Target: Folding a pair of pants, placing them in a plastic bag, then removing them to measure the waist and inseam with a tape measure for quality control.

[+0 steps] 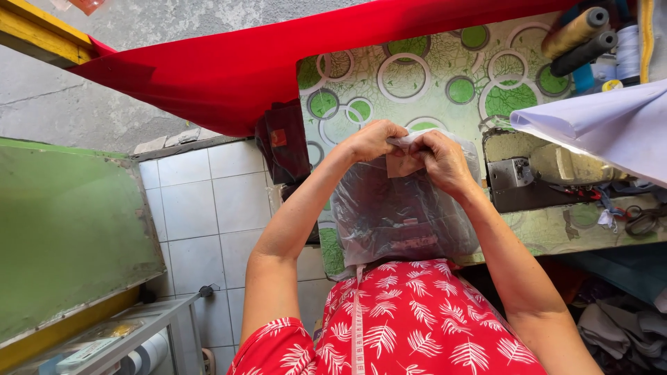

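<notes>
Both hands up at the mouth of a clear plastic bag (403, 208), close together and almost touching. Left hand (372, 139) pinching the bunched top edge of the bag between thumb and fingers; right hand (441, 158) gripping the same edge just beside it, fingers folded over the plastic. Between the two hands a small pale card or label (403, 164), showing at the bag's top; hard to tell whether inside the plastic or against it. Bag hanging down from the hands to the lap, resting against the edge of a table (431, 76) covered in green cloth with white rings. Dark folded pieces inside the bag, too blurred by the plastic to name. Red fabric (278, 62) stretched across the far side of the table and drooping off its left end. Sewing machine plate (511, 173) just right of the right hand, with scissors (643, 221) farther right near the table edge. Spools of thread (580, 35) at the far right corner. Measuring tape (358, 326) hanging down the front of a red leaf-print dress (417, 319). White tiled floor (208, 208) to the left, below.
</notes>
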